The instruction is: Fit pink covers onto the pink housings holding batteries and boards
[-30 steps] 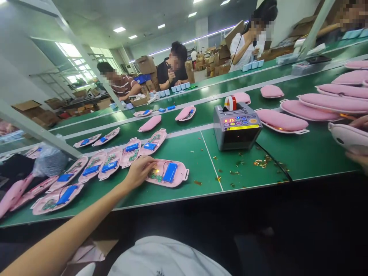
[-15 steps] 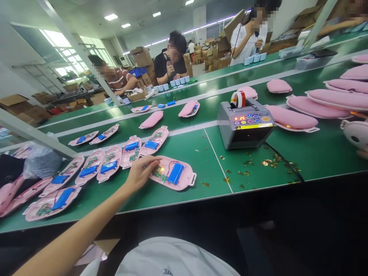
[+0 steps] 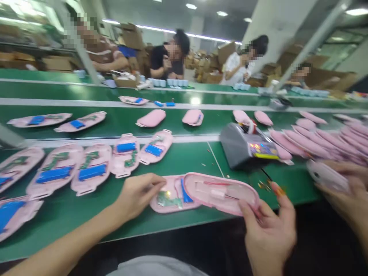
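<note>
My left hand (image 3: 143, 191) pinches the left end of a pink shell (image 3: 163, 207) lying on the green bench, with a green circuit board and a blue battery inside. In my right hand (image 3: 267, 226) is a second pink shell half (image 3: 198, 188), inner side up, held by its right end between thumb and fingers. It overlaps the right part of the lower shell and hides some of the battery. A small piece of amber tape (image 3: 277, 189) sits on a raised right fingertip.
A grey tape dispenser (image 3: 244, 147) stands beyond my right hand. Open shells with batteries (image 3: 92, 168) line the left; closed pink shells (image 3: 313, 142) crowd the right. Another person's hands (image 3: 347, 188) hold a pale part at the right edge. Several people sit across the bench.
My right hand has come into view, holding the second shell half over the lower one. My left hand stays on the lower shell. The view has turned to the right.
</note>
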`<state>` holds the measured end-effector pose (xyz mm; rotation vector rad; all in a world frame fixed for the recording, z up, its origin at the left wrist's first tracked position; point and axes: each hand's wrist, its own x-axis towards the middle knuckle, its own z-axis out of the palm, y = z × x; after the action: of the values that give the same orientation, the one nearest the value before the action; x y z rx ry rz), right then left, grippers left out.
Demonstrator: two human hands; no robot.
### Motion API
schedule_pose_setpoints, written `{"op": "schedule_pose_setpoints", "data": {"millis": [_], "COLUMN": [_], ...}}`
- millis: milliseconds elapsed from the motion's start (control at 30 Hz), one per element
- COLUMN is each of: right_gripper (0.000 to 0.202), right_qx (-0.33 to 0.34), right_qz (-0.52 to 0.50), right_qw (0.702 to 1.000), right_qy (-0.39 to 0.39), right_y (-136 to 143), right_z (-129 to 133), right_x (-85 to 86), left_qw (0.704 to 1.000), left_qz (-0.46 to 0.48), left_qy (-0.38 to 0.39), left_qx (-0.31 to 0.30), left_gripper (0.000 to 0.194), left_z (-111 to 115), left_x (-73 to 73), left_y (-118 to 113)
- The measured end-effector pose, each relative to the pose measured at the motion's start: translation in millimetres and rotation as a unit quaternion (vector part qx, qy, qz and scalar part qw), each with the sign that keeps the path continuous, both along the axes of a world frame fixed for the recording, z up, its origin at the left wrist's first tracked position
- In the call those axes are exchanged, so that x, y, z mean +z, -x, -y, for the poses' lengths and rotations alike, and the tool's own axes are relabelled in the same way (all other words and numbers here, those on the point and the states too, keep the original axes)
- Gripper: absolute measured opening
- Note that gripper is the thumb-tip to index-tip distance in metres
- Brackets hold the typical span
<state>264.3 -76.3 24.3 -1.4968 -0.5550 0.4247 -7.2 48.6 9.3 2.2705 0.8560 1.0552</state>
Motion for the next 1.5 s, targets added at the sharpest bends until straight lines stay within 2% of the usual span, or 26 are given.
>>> {"op": "schedule_pose_setpoints", "data": {"millis": [33, 100, 167, 233, 300, 400, 500, 567, 667, 700, 767, 833, 900, 933, 1000, 1100, 1167, 1233, 1333, 1433, 1500], "right_gripper": [0.08, 0.091, 0.093, 0.096, 0.1, 0.1, 0.097, 0.095, 0.09, 0.09, 0.092, 0.091, 0.087, 0.083, 0.073, 0.07, 0.075, 0.077, 0.074, 0.071, 0.069], "right_qx": [0.036, 0.111, 0.174, 0.206, 0.219, 0.2, 0.185, 0.18, 0.159, 0.156, 0.161, 0.191, 0.277, 0.336, 0.447, 0.531, 0.562, 0.591, 0.609, 0.607, 0.604], "right_qz": [0.025, 0.06, 0.066, 0.049, 0.021, -0.021, -0.007, 0.027, 0.052, 0.05, 0.057, 0.109, 0.199, 0.25, 0.352, 0.478, 0.503, 0.486, 0.454, 0.432, 0.415], "right_qw": [0.999, 0.989, 0.978, 0.975, 0.975, 0.979, 0.982, 0.982, 0.979, 0.977, 0.97, 0.961, 0.934, 0.905, 0.822, 0.697, 0.65, 0.638, 0.647, 0.665, 0.679], "right_qy": [-0.027, -0.076, -0.089, -0.07, -0.042, -0.026, -0.038, -0.056, -0.117, -0.14, -0.172, -0.165, -0.109, -0.069, 0.008, 0.068, 0.085, 0.088, 0.069, 0.053, 0.048], "right_y": [22, 52, 66, 67, 64, 62, 62, 58, 40, 32, 15, 3, 0, 2, 14, 44, 64, 79, 89, 91, 91], "right_z": [-18, -51, -78, -94, -101, -99, -96, -100, -112, -116, -126, -134, -142, -147, -156, -168, -172, -174, -174, -172, -171], "right_x": [-5.8, -13.7, -16.2, -15.9, -16.3, -20.5, -22.8, -18.7, -2.2, 5.3, 21.4, 35.8, 45.7, 48.5, 49.9, 45.4, 40.9, 36.2, 29.4, 25.0, 23.5], "left_qw": [0.999, 0.989, 0.97, 0.962, 0.965, 0.965, 0.963, 0.959, 0.944, 0.942, 0.947, 0.959, 0.974, 0.982, 0.994, 0.996, 0.986, 0.973, 0.953, 0.944, 0.943], "left_qz": [0.021, 0.067, 0.101, 0.131, 0.168, 0.21, 0.225, 0.232, 0.221, 0.203, 0.154, 0.11, 0.084, 0.07, 0.025, -0.053, -0.052, 0.006, 0.11, 0.136, 0.166], "left_qy": [-0.032, -0.102, -0.143, -0.132, -0.089, -0.035, 0.015, 0.091, 0.221, 0.25, 0.271, 0.252, 0.206, 0.172, 0.095, -0.03, -0.104, -0.145, -0.141, -0.145, -0.115], "left_qx": [0.01, 0.087, 0.171, 0.198, 0.179, 0.153, 0.148, 0.138, 0.103, 0.092, 0.082, 0.067, 0.047, 0.04, 0.04, 0.07, 0.118, 0.179, 0.245, 0.264, 0.265], "left_gripper": [0.017, 0.015, 0.013, 0.012, 0.01, 0.009, 0.011, 0.006, 0.039, 0.044, 0.038, 0.019, 0.022, 0.027, 0.036, 0.043, 0.04, 0.031, 0.016, 0.014, 0.019], "left_z": [1, -1, -5, -8, -9, -9, -9, -8, -2, 0, 4, 7, 11, 13, 17, 20, 18, 13, 6, 3, 1], "left_x": [0.2, -1.4, -6.0, -12.7, -19.7, -25.5, -23.3, -19.6, -15.7, -15.3, -15.6, -16.6, -17.7, -18.2, -19.3, -21.3, -23.1, -25.1, -27.4, -28.0, -27.2], "left_y": [1, -1, -3, -6, -8, -10, -11, -10, -12, -13, -13, -12, -8, -5, 1, 5, 1, -6, -17, -21, -22]}}
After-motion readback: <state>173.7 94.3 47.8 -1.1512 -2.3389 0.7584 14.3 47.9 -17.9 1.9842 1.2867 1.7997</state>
